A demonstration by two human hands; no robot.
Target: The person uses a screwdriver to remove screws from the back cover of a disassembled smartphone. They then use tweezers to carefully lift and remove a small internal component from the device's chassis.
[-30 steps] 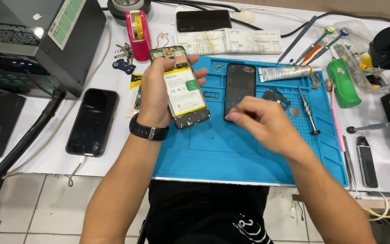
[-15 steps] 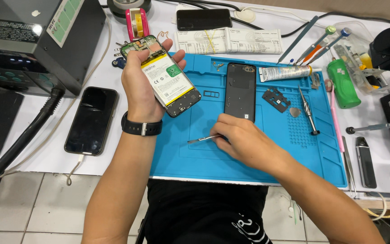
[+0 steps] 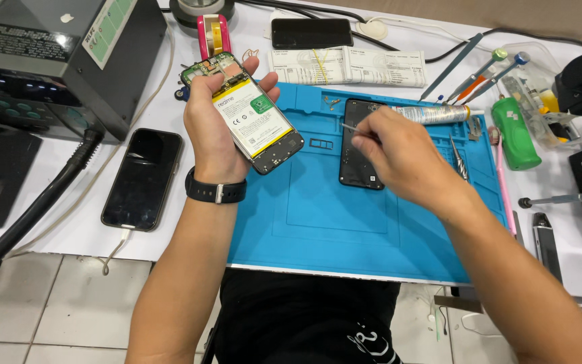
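Sitting at the far left of the white bench is a dark grey station box (image 3: 69, 61), and just below and to its right a black phone (image 3: 143, 178) lies face up with a white cable running from its lower end. Right of that, the left hand (image 3: 213, 125), with a black watch on its wrist, is raised over the left edge of the blue work mat (image 3: 345, 236); its fingers are curled around an opened phone (image 3: 250, 118), held tilted with its battery and green circuit board facing up, thumb on one long edge and fingertips on the other. Behind it a pink tape dispenser (image 3: 213, 34) stands upright. Further right, the right hand (image 3: 405, 158) hovers over a black back cover (image 3: 357, 152) lying flat on the mat, its fingers pinching thin metal tweezers (image 3: 350, 127) whose tip points left above the cover's upper part. Beyond the hand lie a white tube (image 3: 436, 114), a screwdriver (image 3: 458, 158), and a green bottle (image 3: 514, 131) at the mat's right edge.
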